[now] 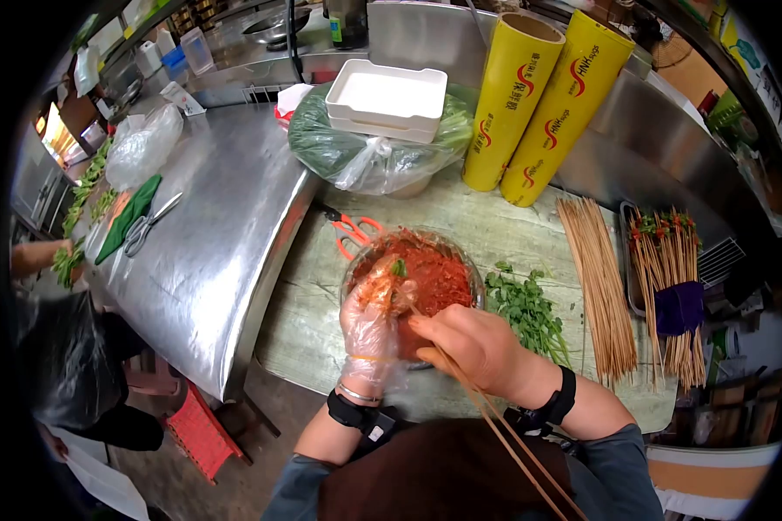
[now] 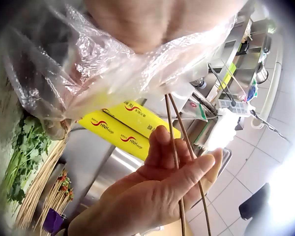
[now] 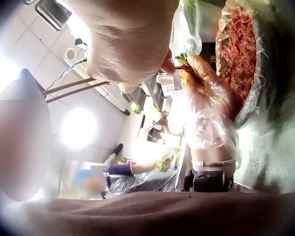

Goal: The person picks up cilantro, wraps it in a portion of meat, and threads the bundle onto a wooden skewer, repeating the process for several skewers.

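Observation:
My left hand (image 1: 369, 326), in a clear plastic glove smeared red, is over a bowl (image 1: 474, 276) of red minced mixture (image 1: 434, 269). Its fingertips pinch a small green herb sprig (image 1: 399, 267) at the front ends of two thin wooden skewers (image 1: 487, 408). The bare right hand (image 1: 482, 347) grips those skewers between thumb and fingers, their long ends trailing back toward the body. In the right wrist view, red mixture coats the gloved fingers (image 3: 192, 78). Loose green herbs (image 1: 530, 313) lie right of the bowl.
Bare skewers (image 1: 598, 286) lie at the right, beside tipped skewers (image 1: 669, 239) with a purple band (image 1: 679, 308). Orange-handled scissors (image 1: 354, 233) lie behind the bowl. Yellow film rolls (image 1: 517, 104) and a white tray (image 1: 387, 95) on bagged greens stand at the back. Another person handles greens (image 1: 67, 265) at left.

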